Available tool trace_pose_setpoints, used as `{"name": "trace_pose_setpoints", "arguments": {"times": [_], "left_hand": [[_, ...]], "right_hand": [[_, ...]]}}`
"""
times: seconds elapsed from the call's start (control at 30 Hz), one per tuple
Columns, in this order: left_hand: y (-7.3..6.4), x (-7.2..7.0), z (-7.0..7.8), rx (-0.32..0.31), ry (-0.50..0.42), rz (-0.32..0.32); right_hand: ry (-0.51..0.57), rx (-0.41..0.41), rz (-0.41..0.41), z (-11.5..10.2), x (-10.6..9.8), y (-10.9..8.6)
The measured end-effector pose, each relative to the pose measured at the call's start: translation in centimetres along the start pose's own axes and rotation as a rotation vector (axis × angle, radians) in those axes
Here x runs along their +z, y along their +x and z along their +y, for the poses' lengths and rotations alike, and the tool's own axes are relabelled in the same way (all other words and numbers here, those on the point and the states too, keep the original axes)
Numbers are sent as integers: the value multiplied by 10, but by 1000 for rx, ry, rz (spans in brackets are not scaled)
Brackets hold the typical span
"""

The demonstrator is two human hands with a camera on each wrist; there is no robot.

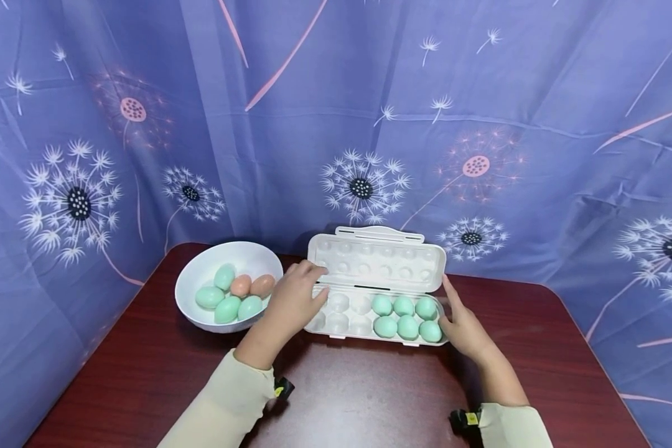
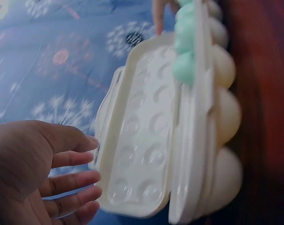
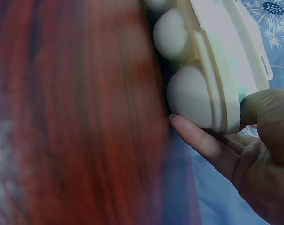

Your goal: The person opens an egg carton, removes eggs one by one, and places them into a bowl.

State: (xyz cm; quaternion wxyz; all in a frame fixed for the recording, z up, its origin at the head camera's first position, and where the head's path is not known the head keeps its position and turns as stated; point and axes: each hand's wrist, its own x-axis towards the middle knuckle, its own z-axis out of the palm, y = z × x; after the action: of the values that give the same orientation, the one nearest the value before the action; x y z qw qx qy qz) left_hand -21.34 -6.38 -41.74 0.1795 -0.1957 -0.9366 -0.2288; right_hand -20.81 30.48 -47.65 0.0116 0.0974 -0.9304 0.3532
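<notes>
An egg carton (image 1: 361, 325) of white plastic lies open on the table, its lid (image 1: 378, 261) tipped back toward the curtain. Several pale green eggs (image 1: 407, 327) fill the cups in its right part, while bare cups show at left. My left hand (image 1: 297, 295) is at the carton's left end with fingers spread, and in the left wrist view that hand (image 2: 48, 173) holds nothing. At the right end, my right hand (image 1: 466, 326) holds the carton between thumb and fingers. The right wrist view shows a fingertip against the end cup (image 3: 191, 96).
A white bowl (image 1: 193, 314) stands left of the carton, close to my left forearm. It holds several green eggs (image 1: 226, 309) and two brown eggs (image 1: 263, 285). A patterned blue curtain (image 1: 291, 155) hangs behind the dark red table (image 1: 347, 386).
</notes>
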Motion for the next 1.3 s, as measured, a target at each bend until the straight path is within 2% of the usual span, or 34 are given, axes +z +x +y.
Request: {"name": "trace_pose_setpoints", "arguments": {"times": [0.2,0.4,0.6,1.03,1.3], "left_hand": [[-1,17,18,113,30,-38],[-1,30,29,139,30,-112],[0,40,41,189,23,-189],[-4,69,67,272,51,-254],[-6,88,72,306,81,-232]], "right_hand": [[-8,1,4,-2,0,0],[1,2,0,-2,1,0],[-1,1,6,-2,1,1],[6,10,-1,-2,0,-1],[2,13,-1,-3,0,-1]]}}
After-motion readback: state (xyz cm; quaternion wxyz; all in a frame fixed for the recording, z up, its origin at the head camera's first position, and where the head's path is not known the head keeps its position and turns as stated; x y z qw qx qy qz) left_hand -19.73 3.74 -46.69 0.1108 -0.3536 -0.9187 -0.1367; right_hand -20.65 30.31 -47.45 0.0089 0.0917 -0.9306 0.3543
